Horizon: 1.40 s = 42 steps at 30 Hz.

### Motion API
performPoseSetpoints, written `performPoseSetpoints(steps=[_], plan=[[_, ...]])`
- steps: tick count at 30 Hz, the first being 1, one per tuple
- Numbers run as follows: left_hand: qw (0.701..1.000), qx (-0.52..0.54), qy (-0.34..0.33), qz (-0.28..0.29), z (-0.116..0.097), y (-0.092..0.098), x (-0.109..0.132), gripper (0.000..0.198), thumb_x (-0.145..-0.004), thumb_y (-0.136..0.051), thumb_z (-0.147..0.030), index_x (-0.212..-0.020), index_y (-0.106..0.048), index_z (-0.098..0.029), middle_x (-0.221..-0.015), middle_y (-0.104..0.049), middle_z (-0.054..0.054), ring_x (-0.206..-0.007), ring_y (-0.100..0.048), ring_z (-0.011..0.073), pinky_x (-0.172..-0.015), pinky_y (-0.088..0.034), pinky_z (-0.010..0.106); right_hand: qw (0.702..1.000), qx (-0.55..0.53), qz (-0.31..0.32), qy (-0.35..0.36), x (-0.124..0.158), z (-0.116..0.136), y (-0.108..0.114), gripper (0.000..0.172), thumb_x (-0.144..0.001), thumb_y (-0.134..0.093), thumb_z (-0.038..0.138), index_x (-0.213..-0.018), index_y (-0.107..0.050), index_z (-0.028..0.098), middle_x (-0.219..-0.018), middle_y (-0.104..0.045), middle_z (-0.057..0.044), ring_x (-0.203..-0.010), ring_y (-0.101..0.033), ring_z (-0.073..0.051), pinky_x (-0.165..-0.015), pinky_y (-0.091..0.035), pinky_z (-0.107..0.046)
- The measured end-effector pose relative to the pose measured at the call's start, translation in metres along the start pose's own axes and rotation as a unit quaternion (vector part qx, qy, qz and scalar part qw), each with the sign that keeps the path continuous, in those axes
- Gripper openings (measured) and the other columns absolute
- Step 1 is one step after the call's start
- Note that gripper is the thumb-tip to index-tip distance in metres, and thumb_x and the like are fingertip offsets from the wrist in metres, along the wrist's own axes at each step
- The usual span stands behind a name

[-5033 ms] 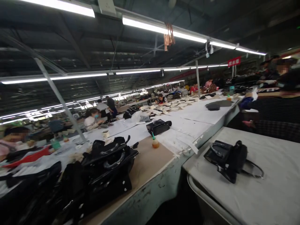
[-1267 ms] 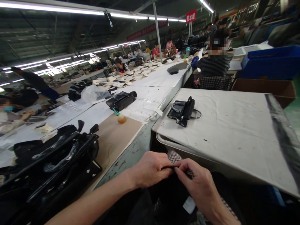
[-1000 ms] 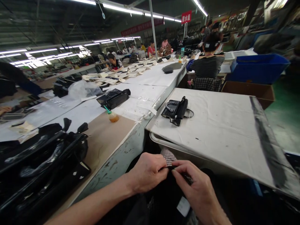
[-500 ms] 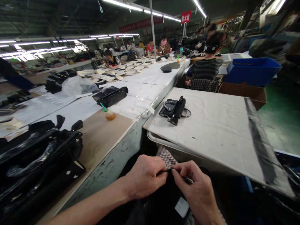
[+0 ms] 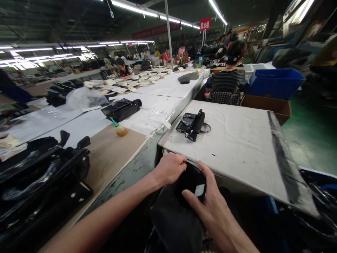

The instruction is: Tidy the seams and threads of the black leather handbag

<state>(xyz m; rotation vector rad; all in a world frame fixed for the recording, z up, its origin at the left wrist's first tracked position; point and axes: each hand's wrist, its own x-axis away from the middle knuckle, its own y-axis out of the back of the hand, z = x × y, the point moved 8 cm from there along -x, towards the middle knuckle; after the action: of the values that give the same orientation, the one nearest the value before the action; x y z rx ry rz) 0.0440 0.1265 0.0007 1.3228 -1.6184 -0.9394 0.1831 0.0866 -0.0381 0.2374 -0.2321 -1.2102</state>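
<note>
Bare forearms (image 5: pixel 123 200) angle inward, the left hand (image 5: pixel 170 168) curled, the right hand (image 5: pixel 207 196) with thumb and forefinger parted.

1. At your right is a table (image 5: pixel 244 154) with a pale, creased cover; a dark band (image 5: pixel 283 158) runs down its far right side.
2. On your table's left part lies a black handbag (image 5: pixel 191 124), handle loop toward the right; nearer you lies a small dark scrap (image 5: pixel 213 154).
3. At your left, a long workbench (image 5: pixel 158 105) bears a brown board (image 5: pixel 105 158), a green-nozzled bottle (image 5: pixel 121 131) and heaped black bags (image 5: pixel 39 189).
4. Farther from you, its white surface carries another black bag (image 5: pixel 121 109), clear plastic (image 5: pixel 85 98) and cream pieces (image 5: pixel 143 80).
</note>
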Motion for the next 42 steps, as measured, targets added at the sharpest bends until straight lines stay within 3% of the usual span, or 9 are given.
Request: performPoseSetpoints(steps=[2,5,9,12,17,22,27,33,42], plan=[[0.999,-0.015,0.021,-0.019,0.003,0.004,-0.01,0.022,-0.081,-0.053,-0.017,-0.088,-0.074,-0.018,-0.078,-0.073,0.006,-0.077,-0.066,0.0226,-0.071,-0.046,0.029,0.998,-0.033,0.027,-0.038,-0.001,-0.009,-0.001,0.093,-0.078,-0.069,0.042,-0.151,-0.015,0.02,-0.151,-0.034,-0.016,-0.137,-0.036,-0.031,-0.113,-0.03,-0.05],[0.998,-0.035,0.035,-0.046,0.004,0.01,-0.018,0.022,-0.08,-0.051,-0.016,-0.083,-0.073,-0.017,-0.075,-0.071,0.007,-0.076,-0.065,0.0231,-0.07,-0.044,0.031,0.981,-0.146,0.094,-0.085,-0.014,-0.027,0.0,0.103,-0.07,-0.073,0.033,-0.151,-0.012,0.016,-0.146,-0.042,-0.019,-0.127,-0.05,-0.03,-0.103,-0.044,-0.044],[0.996,-0.045,0.041,-0.059,0.0,0.014,-0.018,0.02,-0.076,-0.051,-0.013,-0.079,-0.07,-0.018,-0.068,-0.067,0.004,-0.073,-0.063,0.0221,-0.069,-0.041,0.03,0.947,-0.24,0.197,-0.081,-0.033,-0.032,0.005,0.071,-0.062,-0.07,0.014,-0.13,-0.049,0.014,-0.112,-0.068,-0.008,-0.104,-0.064,-0.027,-0.093,-0.05,-0.039],[0.997,-0.038,0.036,-0.05,-0.004,0.014,-0.005,0.019,-0.075,-0.052,-0.011,-0.082,-0.068,-0.02,-0.064,-0.063,0.0,-0.068,-0.061,0.0191,-0.064,-0.039,0.027,0.942,-0.24,0.227,-0.057,-0.029,-0.031,0.008,0.063,-0.06,-0.064,0.006,-0.122,-0.058,0.016,-0.095,-0.072,-0.001,-0.098,-0.065,-0.025,-0.096,-0.048,-0.041],[0.998,-0.056,0.021,-0.011,-0.008,0.017,0.027,0.017,-0.079,-0.051,-0.014,-0.09,-0.06,-0.023,-0.072,-0.061,-0.002,-0.067,-0.058,0.0183,-0.061,-0.037,0.027,0.952,-0.236,0.192,-0.031,0.004,-0.029,0.003,0.073,-0.069,-0.055,0.006,-0.14,-0.047,0.022,-0.121,-0.066,-0.003,-0.11,-0.062,-0.024,-0.099,-0.048,-0.04],[0.993,0.002,-0.114,0.006,-0.034,0.029,0.035,0.033,-0.073,-0.062,-0.012,-0.102,-0.05,-0.022,-0.113,-0.055,0.003,-0.103,-0.053,0.0206,-0.089,-0.043,0.03,0.959,-0.243,0.138,-0.043,0.022,-0.033,-0.004,0.066,-0.074,-0.054,0.013,-0.139,-0.051,0.026,-0.13,-0.062,-0.003,-0.12,-0.058,-0.026,-0.094,-0.053,-0.038],[0.98,-0.009,-0.167,0.105,-0.055,0.013,0.025,0.019,-0.08,-0.067,-0.016,-0.089,-0.05,-0.02,-0.099,-0.058,-0.001,-0.089,-0.056,0.0175,-0.075,-0.044,0.025,0.973,-0.207,0.103,-0.02,0.025,-0.026,0.001,0.067,-0.073,-0.054,0.013,-0.139,-0.052,0.026,-0.127,-0.065,-0.002,-0.112,-0.063,-0.026,-0.091,-0.055,-0.036],[0.963,-0.087,-0.231,0.108,-0.066,-0.003,0.019,0.009,-0.087,-0.066,-0.021,-0.087,-0.058,-0.018,-0.103,-0.062,0.0,-0.091,-0.061,0.0185,-0.077,-0.045,0.027,0.988,-0.132,0.083,-0.018,0.027,-0.022,0.011,0.061,-0.077,-0.054,0.015,-0.137,-0.054,0.026,-0.12,-0.067,-0.002,-0.102,-0.066,-0.025,-0.095,-0.052,-0.038],[0.933,-0.042,-0.332,0.134,-0.073,-0.015,0.013,0.009,-0.091,-0.053,-0.013,-0.096,-0.06,-0.016,-0.112,-0.065,0.005,-0.099,-0.062,0.018,-0.086,-0.046,0.024,0.989,-0.116,0.08,-0.039,0.026,-0.033,0.008,0.066,-0.075,-0.068,0.02,-0.138,-0.052,0.025,-0.108,-0.071,0.0,-0.092,-0.067,-0.023,-0.083,-0.055,-0.032]])
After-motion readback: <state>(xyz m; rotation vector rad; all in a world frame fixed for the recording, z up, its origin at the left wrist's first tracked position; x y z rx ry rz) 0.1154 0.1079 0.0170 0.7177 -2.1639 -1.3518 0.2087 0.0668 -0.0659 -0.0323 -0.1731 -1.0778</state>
